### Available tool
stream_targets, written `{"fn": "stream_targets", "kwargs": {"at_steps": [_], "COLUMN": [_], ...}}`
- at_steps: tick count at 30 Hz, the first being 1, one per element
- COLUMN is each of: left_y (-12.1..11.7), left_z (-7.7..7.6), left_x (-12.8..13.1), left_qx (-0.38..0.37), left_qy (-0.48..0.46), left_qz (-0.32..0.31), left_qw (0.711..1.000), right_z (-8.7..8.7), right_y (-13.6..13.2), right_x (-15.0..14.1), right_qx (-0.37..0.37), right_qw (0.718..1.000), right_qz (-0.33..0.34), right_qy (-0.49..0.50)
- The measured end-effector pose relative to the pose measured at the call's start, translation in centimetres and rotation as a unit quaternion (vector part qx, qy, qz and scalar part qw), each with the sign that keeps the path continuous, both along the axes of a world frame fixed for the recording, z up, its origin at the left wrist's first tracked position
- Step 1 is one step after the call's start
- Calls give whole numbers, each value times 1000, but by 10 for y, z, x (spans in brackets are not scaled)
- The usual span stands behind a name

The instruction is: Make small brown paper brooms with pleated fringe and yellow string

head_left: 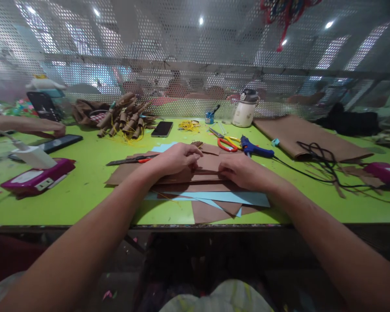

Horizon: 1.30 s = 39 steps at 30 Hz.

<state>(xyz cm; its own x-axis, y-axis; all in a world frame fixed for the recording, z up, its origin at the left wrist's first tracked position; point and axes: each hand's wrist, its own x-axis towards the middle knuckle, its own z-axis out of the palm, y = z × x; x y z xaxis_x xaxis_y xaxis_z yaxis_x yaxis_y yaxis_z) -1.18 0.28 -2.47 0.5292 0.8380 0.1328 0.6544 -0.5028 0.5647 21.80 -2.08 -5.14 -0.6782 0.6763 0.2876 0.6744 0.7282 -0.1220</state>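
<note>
In the head view, a stack of brown paper (209, 163) lies in front of me, with layered or folded edges facing me. My left hand (181, 159) bends over its left part, fingers curled and closed at the paper. From the right, my right hand (236, 169) pinches the paper's near edge between thumb and fingers. Strips of light blue paper (221, 197) stick out beneath the brown sheets. A dark cutter with a red part (130, 160) rests by my left wrist. Beyond my right hand are orange- and yellow-handled scissors (229, 143) and a blue glue gun (256, 148).
A purple power strip (40, 177) with a white charger stands left, near another person's hand (56, 129). Rolled brown paper tubes (126, 117), a phone (162, 129), yellow string (189, 126) and a white bottle (245, 108) line the back. Large brown paper (299, 132) and black cable (325, 162) lie right.
</note>
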Motion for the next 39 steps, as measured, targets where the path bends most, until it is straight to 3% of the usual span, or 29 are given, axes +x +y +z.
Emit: {"fn": "stream_targets", "kwargs": {"at_steps": [3, 6, 10, 14, 20, 24, 30, 32, 35, 39], "left_y": [-1, -5, -13, -16, -16, -16, -18, -18, -17, -16], "left_z": [-3, -3, -1, -1, -3, -3, 2, 1, -3, -6], "left_x": [2, 4, 6, 7, 7, 8, 13, 16, 19, 20], "left_qx": [-8, -76, -187, -289, -296, -245, -110, -55, 18, 50], "left_qy": [12, -3, -94, -184, -200, -163, -59, -37, -7, 13], "left_qz": [-28, -64, -62, -53, -44, -13, -52, -70, -79, -69], "left_qw": [1000, 995, 976, 938, 933, 956, 991, 995, 997, 996], "right_z": [-1, -2, -1, -1, -7, -6, 6, 8, 8, 8], "right_y": [-1, -1, -1, -1, 4, 2, -7, -9, -8, -8], "right_x": [-2, -2, -2, -2, -1, -1, -3, -4, -5, -5], "right_qx": [17, 60, 126, 179, 157, 93, -72, -116, -145, -153], "right_qw": [999, 997, 990, 978, 974, 971, 964, 962, 956, 954], "right_qz": [-22, -18, 14, 39, 58, 56, -33, -35, -26, -50], "right_qy": [23, 45, 59, 95, 152, 212, 254, 246, 253, 253]}}
